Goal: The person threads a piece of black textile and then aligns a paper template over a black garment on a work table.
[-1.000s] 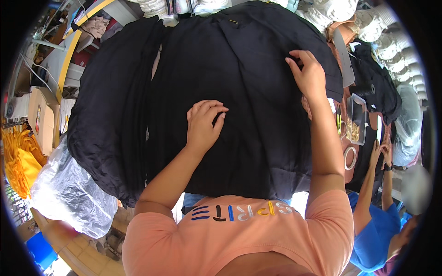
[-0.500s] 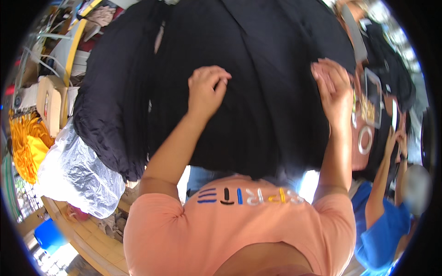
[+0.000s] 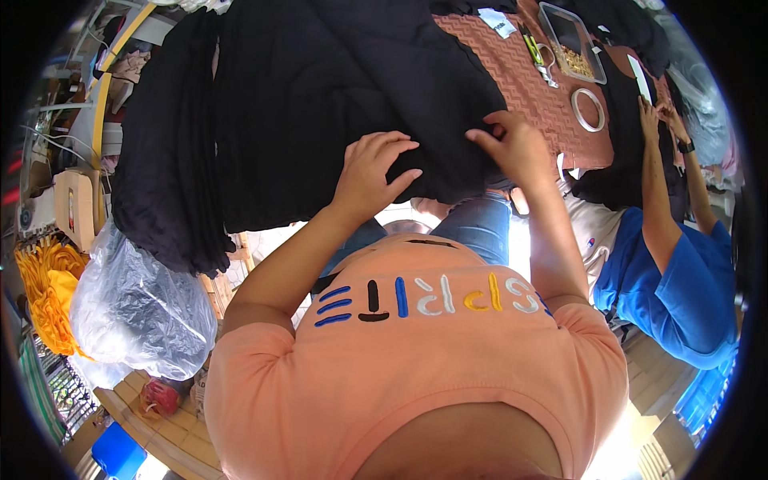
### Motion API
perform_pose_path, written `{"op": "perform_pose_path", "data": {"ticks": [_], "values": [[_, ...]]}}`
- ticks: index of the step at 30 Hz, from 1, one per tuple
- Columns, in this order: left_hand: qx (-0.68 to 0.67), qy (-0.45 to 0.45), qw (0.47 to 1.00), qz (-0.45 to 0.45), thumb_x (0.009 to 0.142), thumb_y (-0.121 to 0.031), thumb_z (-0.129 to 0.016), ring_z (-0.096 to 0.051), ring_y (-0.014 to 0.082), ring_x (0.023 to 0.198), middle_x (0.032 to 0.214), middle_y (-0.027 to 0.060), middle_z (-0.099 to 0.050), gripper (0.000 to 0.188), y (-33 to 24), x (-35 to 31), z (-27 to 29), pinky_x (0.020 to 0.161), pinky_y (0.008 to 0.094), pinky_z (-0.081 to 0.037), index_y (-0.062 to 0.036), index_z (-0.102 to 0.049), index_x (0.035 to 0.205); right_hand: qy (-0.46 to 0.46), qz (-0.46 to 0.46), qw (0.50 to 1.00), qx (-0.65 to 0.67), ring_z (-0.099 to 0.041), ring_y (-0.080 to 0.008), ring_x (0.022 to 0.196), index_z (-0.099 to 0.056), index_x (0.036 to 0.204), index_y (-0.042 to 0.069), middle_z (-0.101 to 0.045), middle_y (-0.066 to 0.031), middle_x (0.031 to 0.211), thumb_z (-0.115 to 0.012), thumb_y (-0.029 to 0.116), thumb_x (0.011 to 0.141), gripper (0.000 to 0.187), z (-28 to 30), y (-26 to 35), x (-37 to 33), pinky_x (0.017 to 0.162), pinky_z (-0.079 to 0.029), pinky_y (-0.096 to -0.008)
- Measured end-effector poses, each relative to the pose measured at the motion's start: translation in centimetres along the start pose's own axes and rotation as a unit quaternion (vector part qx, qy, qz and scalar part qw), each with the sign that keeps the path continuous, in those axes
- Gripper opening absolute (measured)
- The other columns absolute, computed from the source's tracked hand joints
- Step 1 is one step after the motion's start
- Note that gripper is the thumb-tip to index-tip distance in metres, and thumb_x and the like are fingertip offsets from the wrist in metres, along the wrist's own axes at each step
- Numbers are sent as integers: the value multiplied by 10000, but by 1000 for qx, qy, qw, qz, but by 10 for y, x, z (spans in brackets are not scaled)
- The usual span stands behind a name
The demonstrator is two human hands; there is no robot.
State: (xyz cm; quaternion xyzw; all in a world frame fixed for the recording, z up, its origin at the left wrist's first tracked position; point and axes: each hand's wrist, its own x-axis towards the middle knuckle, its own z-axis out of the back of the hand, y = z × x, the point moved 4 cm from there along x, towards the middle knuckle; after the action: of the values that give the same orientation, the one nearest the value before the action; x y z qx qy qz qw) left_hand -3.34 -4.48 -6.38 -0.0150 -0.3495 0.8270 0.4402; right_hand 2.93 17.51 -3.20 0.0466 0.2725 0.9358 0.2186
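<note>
A large black cloth (image 3: 320, 104) lies over the table before me, its near edge hanging toward my lap. My left hand (image 3: 374, 172) rests on the cloth near that edge, thumb and fingers apart. At the cloth's right side is my right hand (image 3: 518, 150), its fingers curled and its thumb apart from them. No fold shows gripped between them, though the undersides of these fingers are hidden. More black cloth (image 3: 164, 144), gathered in folds, lies along the left.
On the brown patterned table cover (image 3: 512, 76) at right lie green-handled scissors (image 3: 534, 52), a clear box (image 3: 572, 44) with small gold pieces, and a white ring (image 3: 588, 110). A co-worker in a blue shirt (image 3: 680, 280) works at far right. A plastic bag (image 3: 144, 304) bulges at left.
The black cloth's right edge now lies further left, baring the brown cover and the items there. My right hand has moved left, closer to my left hand. The view has shifted too.
</note>
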Motion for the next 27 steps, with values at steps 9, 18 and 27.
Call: {"op": "perform_pose_path", "data": {"ticks": [9,18,27], "values": [[50,6,999,-13,737,-398,-688,-473,257,1121,1195,81,-531,562,-12,7,-5,953,387,-322,-95,-536,1185,23,24,978,207,-594,-162,618,-618,808,62,-594,-47,736,-665,204,803,149,-27,-10,6,574,-472,-316],[-194,21,977,87,768,-117,-628,-596,229,972,1088,155,-591,406,-25,59,6,815,325,-459,-11,-533,1148,141,-17,756,639,-574,-48,718,-597,921,67,-598,34,823,-597,89,858,67,-2,51,10,618,-468,-180],[-348,167,922,-25,797,-138,-586,-604,211,560,602,150,-586,164,-138,118,105,540,341,-459,21,-608,768,89,106,895,424,-600,-142,875,-610,1028,33,-634,-43,957,-551,82,852,192,-35,81,68,777,-473,-260]]}}
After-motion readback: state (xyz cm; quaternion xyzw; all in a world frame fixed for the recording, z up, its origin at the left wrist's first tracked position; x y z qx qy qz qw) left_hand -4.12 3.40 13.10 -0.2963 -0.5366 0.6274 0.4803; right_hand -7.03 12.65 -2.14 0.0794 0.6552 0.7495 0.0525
